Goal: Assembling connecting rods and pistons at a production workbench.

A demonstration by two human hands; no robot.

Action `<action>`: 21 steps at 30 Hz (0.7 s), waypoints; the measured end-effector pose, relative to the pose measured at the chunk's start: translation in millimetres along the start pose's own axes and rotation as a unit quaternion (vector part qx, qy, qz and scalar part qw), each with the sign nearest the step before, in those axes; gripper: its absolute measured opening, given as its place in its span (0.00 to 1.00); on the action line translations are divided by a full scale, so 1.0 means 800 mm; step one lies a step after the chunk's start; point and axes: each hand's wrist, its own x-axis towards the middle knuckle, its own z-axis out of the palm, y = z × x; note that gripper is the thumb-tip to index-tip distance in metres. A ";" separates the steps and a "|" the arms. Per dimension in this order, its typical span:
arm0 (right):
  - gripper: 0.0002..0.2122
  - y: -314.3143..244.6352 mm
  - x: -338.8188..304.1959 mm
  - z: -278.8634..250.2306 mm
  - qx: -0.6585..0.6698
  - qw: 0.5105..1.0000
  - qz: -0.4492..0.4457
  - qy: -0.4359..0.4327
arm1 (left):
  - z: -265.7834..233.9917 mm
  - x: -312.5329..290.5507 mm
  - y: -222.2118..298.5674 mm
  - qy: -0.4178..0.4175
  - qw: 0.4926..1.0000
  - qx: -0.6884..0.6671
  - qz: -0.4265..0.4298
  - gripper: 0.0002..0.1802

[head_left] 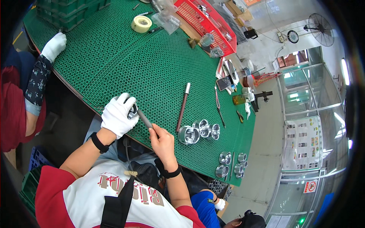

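Observation:
My left hand (117, 117), in a white glove, is closed around a shiny metal cylindrical part (132, 111) near the table's front edge. The fingers hide much of this part. My right hand (163, 144) is bare and grips a grey rod-shaped tool (144, 118), whose far end meets the opening of the metal part or lies right beside it. I cannot tell whether the tip is inside. To the right of my right hand stand several similar metal parts (189, 135). A dark red rod with a silver end (183, 108) lies just beyond them.
Green perforated matting (152, 68) covers the table. Tape (141, 24), a red basket (207, 26), a phone (224, 82) and pliers (240, 116) lie farther off. More metal parts (222, 171) stand at right. A co-worker's gloved hand (54, 46) rests near green crates (68, 15).

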 end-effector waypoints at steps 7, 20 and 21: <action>0.10 0.005 -0.004 0.005 -0.010 1.000 0.000 0.016 | -0.001 0.000 0.001 0.000 1.000 -0.005 0.001 0.22; 0.09 -0.002 -0.010 0.007 -0.035 0.998 -0.029 0.032 | 0.000 -0.001 0.000 0.012 1.000 -0.004 0.006 0.22; 0.09 -0.002 -0.008 0.007 -0.035 0.998 -0.030 0.031 | 0.000 -0.001 0.000 0.007 1.000 0.001 0.005 0.22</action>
